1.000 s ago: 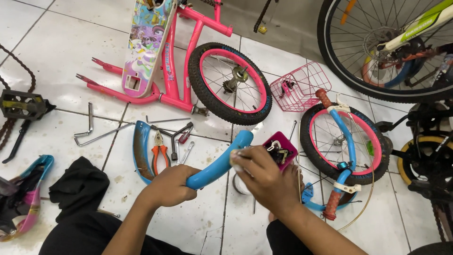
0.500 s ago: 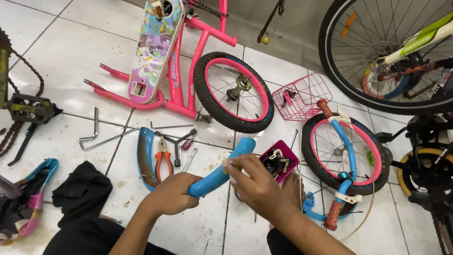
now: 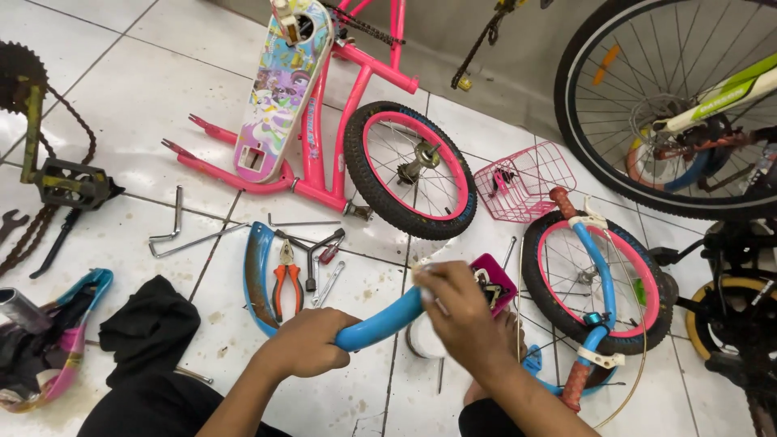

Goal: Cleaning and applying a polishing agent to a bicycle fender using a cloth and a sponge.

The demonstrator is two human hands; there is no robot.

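Chain and crank lie at the far left on the white tiles, well to the left of the left hand, with a dark cloth just left of that hand's forearm. Above the left hand sit a blue mudguard, orange-handled pliers and some spanners, and farther up stands a pink bicycle frame with its small pink-rimmed wheel. The left hand is closed in a full fist around the lower end of a curved blue fender, which rises to the right across the gap between the hands. The right hand is curled over the fender's upper end, fingers pinched on something pale; what it is, I cannot tell. Just behind it shows a magenta box of small parts. Up and right of the right hand rests a pink wire basket, and right of it a second wheel under blue handlebars.
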